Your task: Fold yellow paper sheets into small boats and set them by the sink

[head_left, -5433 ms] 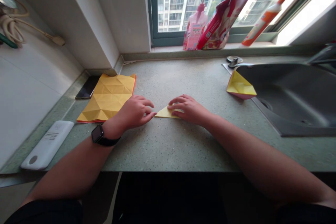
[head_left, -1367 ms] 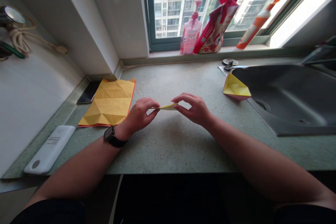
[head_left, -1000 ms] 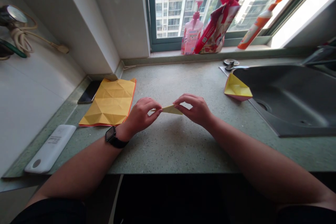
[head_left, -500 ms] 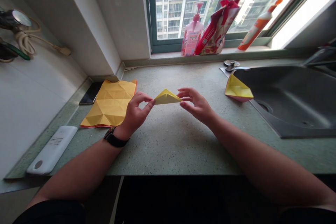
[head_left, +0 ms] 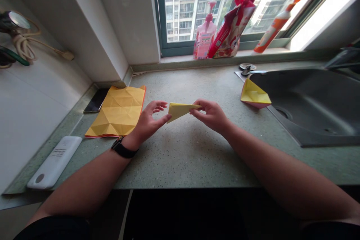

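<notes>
Yellow folded paper [head_left: 179, 110] is at centre frame, held just above the speckled green countertop [head_left: 197, 150]. The right hand [head_left: 213, 115] pinches its right end between thumb and fingers. The left hand [head_left: 148, 120] is open with its fingers spread, gripping nothing, thumb tip at the paper's left corner. At left lies a creased orange sheet [head_left: 119, 110]. At right, a paper boat [head_left: 254, 95] sits beside the sink [head_left: 315, 101].

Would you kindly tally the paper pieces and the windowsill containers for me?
Paper pieces: 3 (held fold, creased sheet, pink-edged fold beside the sink)
Windowsill containers: 3 (pump bottle, red pouch, orange bottle)
Total: 6
</notes>
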Tool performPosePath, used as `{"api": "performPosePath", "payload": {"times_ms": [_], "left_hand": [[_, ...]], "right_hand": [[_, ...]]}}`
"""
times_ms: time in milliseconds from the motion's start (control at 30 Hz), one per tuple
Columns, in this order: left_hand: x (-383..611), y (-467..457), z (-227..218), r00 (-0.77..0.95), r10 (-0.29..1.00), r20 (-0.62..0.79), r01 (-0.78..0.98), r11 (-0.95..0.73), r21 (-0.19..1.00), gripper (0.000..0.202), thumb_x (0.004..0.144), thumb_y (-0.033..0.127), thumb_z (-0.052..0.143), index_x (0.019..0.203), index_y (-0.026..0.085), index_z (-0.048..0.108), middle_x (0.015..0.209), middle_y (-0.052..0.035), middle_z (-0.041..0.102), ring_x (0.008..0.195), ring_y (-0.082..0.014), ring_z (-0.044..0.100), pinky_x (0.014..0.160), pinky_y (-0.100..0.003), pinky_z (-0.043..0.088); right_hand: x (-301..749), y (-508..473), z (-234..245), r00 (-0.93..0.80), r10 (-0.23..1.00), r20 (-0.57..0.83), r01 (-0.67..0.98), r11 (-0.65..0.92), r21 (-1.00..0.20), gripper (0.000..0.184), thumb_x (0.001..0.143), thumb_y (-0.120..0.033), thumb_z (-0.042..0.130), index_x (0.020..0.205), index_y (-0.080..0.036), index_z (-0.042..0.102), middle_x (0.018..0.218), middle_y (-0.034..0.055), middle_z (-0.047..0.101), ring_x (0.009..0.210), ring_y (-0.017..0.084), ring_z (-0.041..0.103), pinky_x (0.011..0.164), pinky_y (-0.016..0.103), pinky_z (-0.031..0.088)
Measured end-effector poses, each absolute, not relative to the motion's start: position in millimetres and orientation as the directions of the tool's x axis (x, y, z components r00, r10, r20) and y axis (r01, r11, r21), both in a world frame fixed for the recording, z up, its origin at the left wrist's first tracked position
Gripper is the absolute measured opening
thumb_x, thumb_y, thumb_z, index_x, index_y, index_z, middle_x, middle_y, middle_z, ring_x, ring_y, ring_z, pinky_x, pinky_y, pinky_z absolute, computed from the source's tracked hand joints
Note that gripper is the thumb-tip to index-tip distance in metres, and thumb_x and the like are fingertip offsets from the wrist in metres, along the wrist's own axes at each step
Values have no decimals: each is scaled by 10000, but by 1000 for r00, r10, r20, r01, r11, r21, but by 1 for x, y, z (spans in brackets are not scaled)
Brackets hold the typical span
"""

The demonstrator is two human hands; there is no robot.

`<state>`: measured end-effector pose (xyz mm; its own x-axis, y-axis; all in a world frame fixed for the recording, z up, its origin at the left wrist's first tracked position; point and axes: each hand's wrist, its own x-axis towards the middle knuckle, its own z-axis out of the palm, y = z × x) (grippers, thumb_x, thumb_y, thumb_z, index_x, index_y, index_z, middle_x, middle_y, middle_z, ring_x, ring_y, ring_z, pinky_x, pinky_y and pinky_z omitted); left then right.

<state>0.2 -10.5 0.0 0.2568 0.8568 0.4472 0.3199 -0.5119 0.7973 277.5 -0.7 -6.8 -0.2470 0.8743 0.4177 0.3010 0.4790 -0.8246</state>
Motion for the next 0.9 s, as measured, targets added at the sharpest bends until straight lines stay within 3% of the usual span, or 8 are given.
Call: {"api": "performPosePath", "payload": {"times_ms": [100,200,300,400,533,700,900], "left_hand": [[1,-12,1,263,842,471,292,-535,793,338,964,464,821,1170,219,713,1168,-87,750,1051,-210,722,1010,-413,613],[2,-13,5,239,813,531,285,-582,762,257,998,466,781,974,215,729,1046,-69,732,991,-199,701,943,-381,616],[2,-14,9,228,790,569,265,-612,745,264,991,450,793,888,218,720,971,-49,701,939,-183,673,881,-348,602],[1,-15,9,221,796,563,220,-604,766,266,987,458,797,889,224,718,918,-31,688,887,-172,659,844,-336,592],[2,-17,9,229,832,505,180,-546,818,320,968,520,809,909,221,711,900,-32,715,873,-181,679,849,-355,616],[3,-18,8,261,851,456,183,-507,842,361,969,554,800,909,212,700,904,-41,739,876,-188,704,864,-363,628],[1,-14,3,102,882,460,209,-471,857,341,1071,562,650,1036,223,651,884,-21,708,801,-158,694,781,-312,619]], "right_hand": [[275,-5,-5,-288,824,489,419,567,-709,174,919,-343,729,792,-230,693,731,-5,715,683,168,645,682,309,505],[273,-9,-2,-308,776,550,444,629,-638,149,920,-312,711,794,-240,679,746,1,726,674,170,638,676,309,511],[273,-10,0,-300,740,602,440,668,-600,122,937,-305,709,833,-248,680,785,10,743,705,179,661,695,318,534],[272,-9,1,-334,696,636,391,716,-579,65,951,-312,726,943,-250,705,881,22,772,777,186,695,747,332,568],[271,-8,-2,-433,660,614,326,749,-576,140,964,-350,744,1064,-254,723,993,42,797,873,199,728,827,356,601],[272,-9,-7,-469,666,581,358,744,-564,121,992,-357,723,987,-237,738,891,31,790,779,178,713,745,312,568],[272,-7,-9,-384,725,572,405,689,-601,152,986,-353,702,886,-245,739,810,8,773,714,169,699,693,297,549]]}}
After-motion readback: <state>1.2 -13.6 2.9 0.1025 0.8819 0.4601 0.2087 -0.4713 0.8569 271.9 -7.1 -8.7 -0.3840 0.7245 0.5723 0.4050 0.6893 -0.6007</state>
